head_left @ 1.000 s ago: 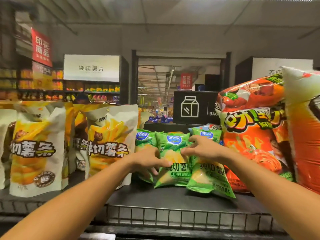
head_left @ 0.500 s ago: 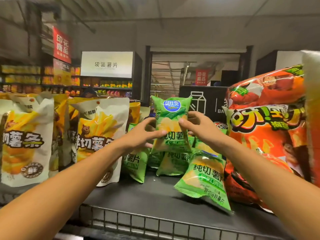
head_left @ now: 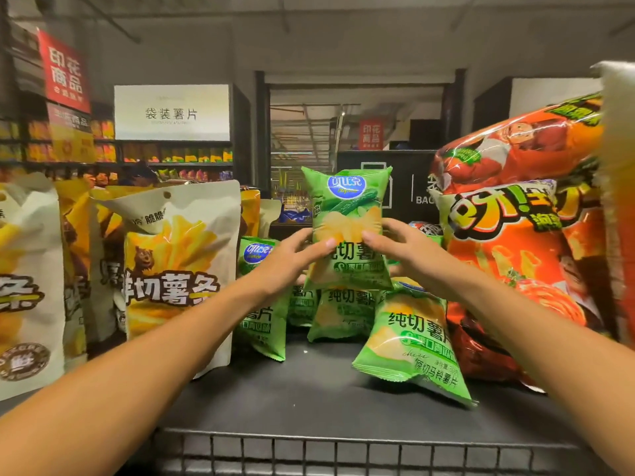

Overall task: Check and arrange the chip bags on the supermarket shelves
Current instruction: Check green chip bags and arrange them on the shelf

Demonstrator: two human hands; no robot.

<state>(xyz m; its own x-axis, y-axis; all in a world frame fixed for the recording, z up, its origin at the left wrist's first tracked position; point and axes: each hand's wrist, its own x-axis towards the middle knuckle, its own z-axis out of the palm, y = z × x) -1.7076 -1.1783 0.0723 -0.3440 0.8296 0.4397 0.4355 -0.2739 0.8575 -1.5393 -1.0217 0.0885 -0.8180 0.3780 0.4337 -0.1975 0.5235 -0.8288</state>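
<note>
A small green chip bag [head_left: 347, 231] is held upright above the dark shelf [head_left: 309, 396], raised clear of the other green bags. It is pinched at mid-height from both sides: the left hand [head_left: 292, 259] is curled onto its left edge with the thumb across the front, and the right hand [head_left: 402, 255] grips the right edge likewise. The task is judged to be at an early stage. One green bag [head_left: 412, 345] is seen lying tilted forward near the shelf front, and others [head_left: 261, 304] are leaning unevenly behind it. The yellow fries bags [head_left: 178, 269] and orange bags [head_left: 522, 242] are seen standing at either side.
</note>
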